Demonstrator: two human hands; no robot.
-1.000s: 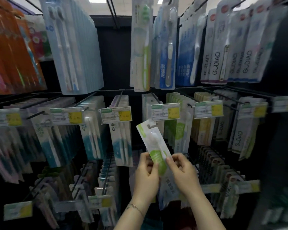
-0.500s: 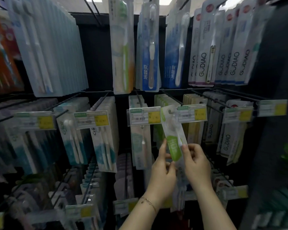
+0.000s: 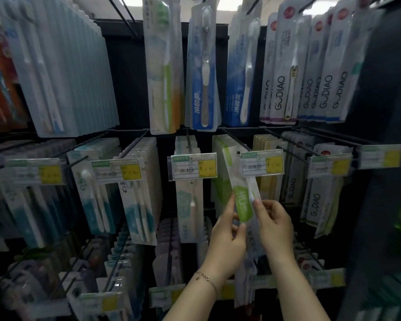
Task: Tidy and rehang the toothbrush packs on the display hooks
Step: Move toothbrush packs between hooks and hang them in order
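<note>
**Both hands hold a green-and-white pack up at a middle-row hook**

At far left hang orange packs (image 3: 0, 77), and next to them a deep row of pale blue packs (image 3: 67, 72). Below these, the middle row carries white-and-teal packs (image 3: 139, 193) behind yellow-cornered price tags (image 3: 116, 170).

Right of centre, the left hand (image 3: 227, 230), a thin bracelet (image 3: 205, 278) on its wrist, grips the left edge of the toothbrush pack (image 3: 240, 195). Its thumb presses the front and its forefinger lies up along the edge. The pack stands tilted, its top leaning left. That top is at the tip of a hook (image 3: 235, 141) that holds matching green packs (image 3: 218, 158), just left of another price tag (image 3: 262, 162). Whether the hanging hole is on the hook, I cannot tell.

The right hand (image 3: 273, 223) pinches the pack's right edge with curled fingers. Further right hang the white GUDIAO packs (image 3: 315, 205).
</note>
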